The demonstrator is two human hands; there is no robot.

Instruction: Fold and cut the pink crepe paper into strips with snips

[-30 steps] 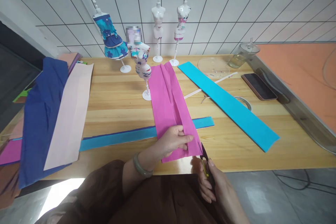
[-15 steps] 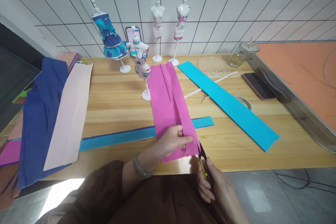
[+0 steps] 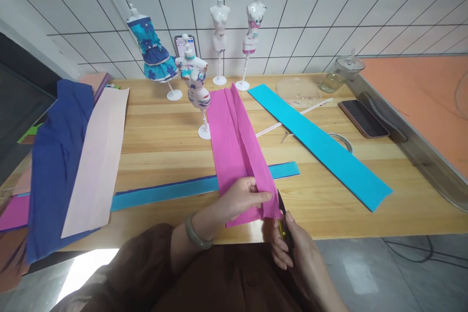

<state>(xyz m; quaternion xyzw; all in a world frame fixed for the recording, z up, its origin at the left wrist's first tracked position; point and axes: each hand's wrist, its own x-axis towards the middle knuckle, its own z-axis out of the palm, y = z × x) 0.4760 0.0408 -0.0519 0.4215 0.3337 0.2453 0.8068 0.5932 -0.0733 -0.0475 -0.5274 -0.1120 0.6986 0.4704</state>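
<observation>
A long pink sheet (image 3: 226, 146) lies on the wooden table, its right side folded over lengthwise. My left hand (image 3: 244, 197) pinches that folded side near the front end, thumb on top. Close by on the right, my right hand (image 3: 290, 243) is closed round dark scissors (image 3: 282, 209) with a yellow part. Their blades point away from me at the pink sheet's right edge, partly hidden by it. A narrow blue strip (image 3: 164, 196) passes under the pink sheet. To the right lies a wide turquoise strip (image 3: 318, 144).
Small mannequins stand at the back, one (image 3: 195, 78) beside the pink sheet. Blue cloth (image 3: 60, 156) and a pale pink sheet (image 3: 98, 156) lie left. At right are a phone (image 3: 363, 118), a glass jar (image 3: 338, 75) and a tape ring (image 3: 341, 141).
The pink sheet's folded side has shifted and lies flatter over the middle. My right hand and the scissors have moved slightly forward and left, and the blades have come closer together.
</observation>
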